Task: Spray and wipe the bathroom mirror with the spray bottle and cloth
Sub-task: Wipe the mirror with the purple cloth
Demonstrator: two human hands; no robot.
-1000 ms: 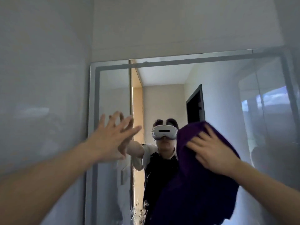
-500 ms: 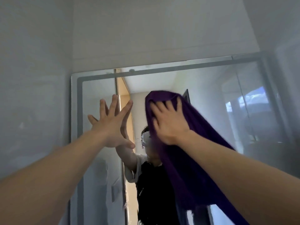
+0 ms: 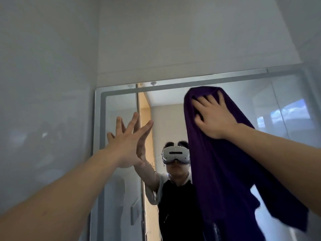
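Mirror [image 3: 234, 94] glass fills the lower middle and right of the head view, fixed to a pale wall [image 3: 173, 40] and edged by a grey frame [image 3: 102, 119] that runs along its top and down its left side. A purple cloth [image 3: 225, 171] lies against the glass near the top edge, right of centre. The right hand [image 3: 213, 117] presses flat on the upper part of the cloth with its fingers spread and straight, pointing up and to the left; the fingertips [image 3: 194, 101] sit just below the cloth's top fold. From under the hand the cloth hangs down in a long drape, and its lower corner at the right looks blurred.

The left hand [image 3: 126, 141] is raised at the left part of the mirror, just inside the frame, with its fingers straight and fanned apart and nothing in it. Its fingertips meet those of their own reflection, so the hand seems to touch the glass, though the contact itself is hard to make out.

In the glass the person appears as a reflection, wearing a white headset [image 3: 175, 153] and a dark top, between the two arms. A light wooden door edge [image 3: 145, 110] also shows in the reflection, behind the left hand. No spray bottle can be made out.
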